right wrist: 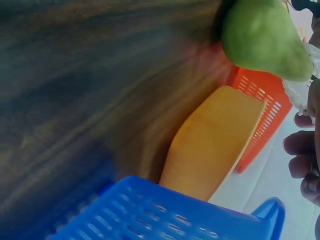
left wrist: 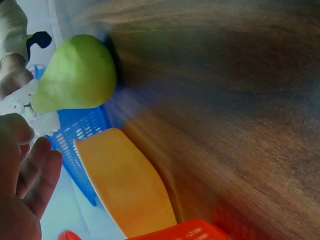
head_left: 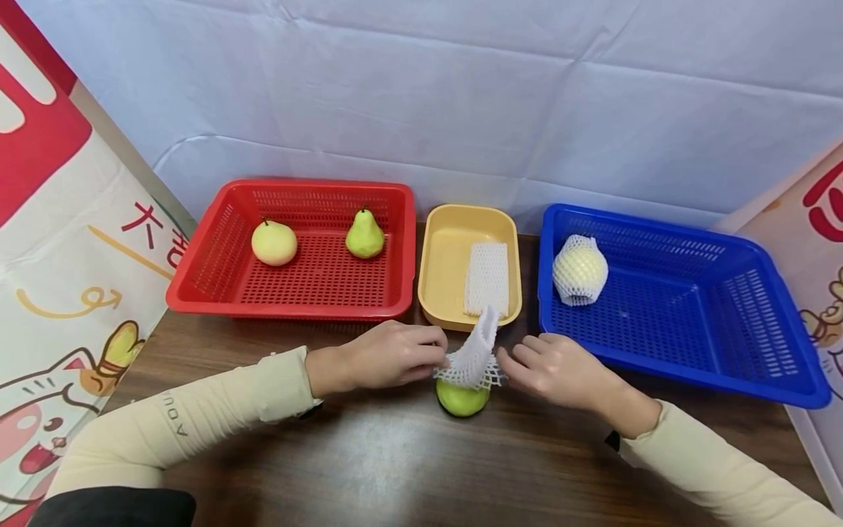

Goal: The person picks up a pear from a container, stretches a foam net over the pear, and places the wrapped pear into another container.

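Note:
A green pear (head_left: 463, 401) stands on the table in front of me. A white foam net sleeve (head_left: 476, 357) sits over its top, the lower edge spread wide and the upper end sticking up. My left hand (head_left: 390, 355) pinches the net's left edge, and my right hand (head_left: 558, 372) pinches its right edge. In the left wrist view the pear (left wrist: 80, 75) shows bare lower sides, with the net (left wrist: 35, 112) around its narrow end. The right wrist view has the pear (right wrist: 265, 40) at the top, beside my right hand's curled fingers (right wrist: 302, 145).
At the left a red basket (head_left: 290, 311) holds a yellowish round fruit (head_left: 274, 244) and a green pear (head_left: 365, 234). A yellow tray (head_left: 440, 256) in the middle contains flat foam nets (head_left: 487, 278). To the right, a blue basket (head_left: 665, 322) holds a net-wrapped fruit (head_left: 580, 271).

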